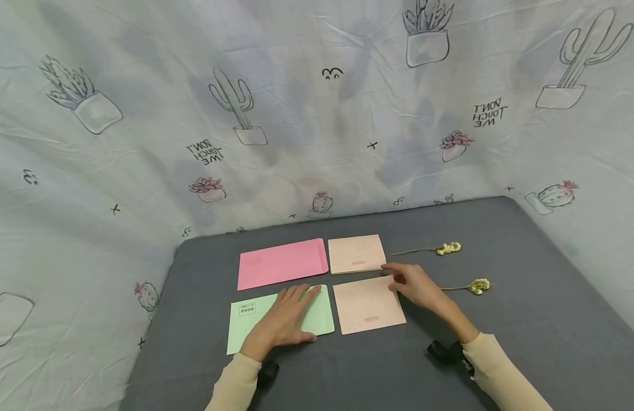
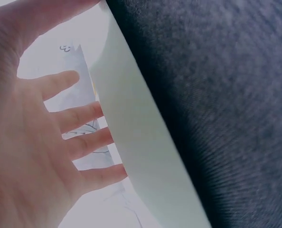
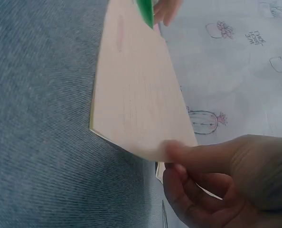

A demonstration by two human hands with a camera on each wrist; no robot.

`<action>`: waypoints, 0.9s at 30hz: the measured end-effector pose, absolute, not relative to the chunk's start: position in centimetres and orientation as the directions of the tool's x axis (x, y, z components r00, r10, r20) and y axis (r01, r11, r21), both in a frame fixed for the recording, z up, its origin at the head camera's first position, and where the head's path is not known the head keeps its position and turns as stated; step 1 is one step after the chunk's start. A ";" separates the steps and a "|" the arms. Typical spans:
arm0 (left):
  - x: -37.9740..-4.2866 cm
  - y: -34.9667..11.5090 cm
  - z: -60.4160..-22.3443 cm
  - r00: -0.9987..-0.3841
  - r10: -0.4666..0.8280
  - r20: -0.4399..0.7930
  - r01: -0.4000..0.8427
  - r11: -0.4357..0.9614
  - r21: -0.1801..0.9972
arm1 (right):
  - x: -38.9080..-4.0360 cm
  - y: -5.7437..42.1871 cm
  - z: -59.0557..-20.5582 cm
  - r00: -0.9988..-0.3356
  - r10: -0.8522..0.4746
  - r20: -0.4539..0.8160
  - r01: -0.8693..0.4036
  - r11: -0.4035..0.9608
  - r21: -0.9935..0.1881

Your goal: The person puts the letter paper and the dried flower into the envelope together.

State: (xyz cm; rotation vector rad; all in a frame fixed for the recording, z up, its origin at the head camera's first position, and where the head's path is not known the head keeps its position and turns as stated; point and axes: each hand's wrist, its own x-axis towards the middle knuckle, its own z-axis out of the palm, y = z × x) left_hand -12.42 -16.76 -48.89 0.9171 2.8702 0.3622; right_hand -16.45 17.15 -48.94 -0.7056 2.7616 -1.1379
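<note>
In the head view my left hand (image 1: 286, 319) rests over the light green envelope (image 1: 245, 328), fingers spread and fairly straight. The left wrist view shows its fingertips right at the pale envelope (image 2: 136, 123). My right hand (image 1: 416, 287) is at the upper right corner of the front peach card (image 1: 370, 305). The right wrist view shows that hand (image 3: 217, 180) pinching the card's (image 3: 136, 90) edge, thumb above and curled fingers below. The card's near edge bows slightly up there. Behind it lies another peach card (image 1: 356, 251), close to the right fingertips.
A pink envelope (image 1: 283, 264) lies behind the green one. To the right are two stems with pale yellow flowers, a far one (image 1: 448, 248) and a near one (image 1: 478, 286). A cactus-print cloth (image 1: 296, 114) hangs behind the grey table (image 1: 542, 342).
</note>
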 end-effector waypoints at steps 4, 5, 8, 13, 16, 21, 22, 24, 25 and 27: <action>-12.5 -16.9 -49.0 -0.814 0.581 0.001 0.562 0.787 0.253 | -16.6 17.3 -48.8 -0.915 -0.386 0.119 -0.333 0.555 -0.762; -12.6 -16.9 -49.0 -0.815 0.579 0.008 0.562 0.788 0.252 | -16.6 17.3 -48.7 -0.920 -0.376 0.113 -0.316 0.539 -0.781; -12.7 -17.0 -49.0 -0.823 0.567 0.018 0.553 0.794 0.252 | -16.7 17.2 -48.8 -0.938 -0.342 0.058 -0.228 0.483 -0.845; -12.7 -17.0 -49.0 -0.826 0.564 0.017 0.548 0.795 0.259 | -17.1 17.0 -49.1 -0.953 -0.300 -0.039 -0.091 0.406 -0.909; -12.7 -17.0 -49.0 -0.822 0.570 0.020 0.556 0.794 0.246 | -17.3 16.8 -49.4 -0.959 -0.273 -0.080 -0.031 0.380 -0.925; -12.7 -16.9 -49.1 -0.822 0.568 0.025 0.557 0.796 0.238 | -17.7 16.3 -49.9 -0.964 -0.236 -0.124 0.031 0.363 -0.931; -12.7 -16.9 -49.1 -0.823 0.568 0.025 0.556 0.796 0.239 | -17.7 16.2 -50.0 -0.965 -0.231 -0.126 0.035 0.362 -0.932; -12.7 -16.9 -49.1 -0.823 0.567 0.026 0.555 0.795 0.244 | -17.7 16.0 -50.2 -0.965 -0.224 -0.134 0.047 0.358 -0.932; -12.6 -16.9 -49.1 -0.824 0.567 0.026 0.555 0.795 0.246 | -17.7 15.9 -50.3 -0.966 -0.220 -0.137 0.051 0.357 -0.933; -12.7 -16.9 -49.2 -0.824 0.566 0.024 0.553 0.795 0.250 | -17.7 15.7 -50.5 -0.968 -0.203 -0.149 0.069 0.355 -0.932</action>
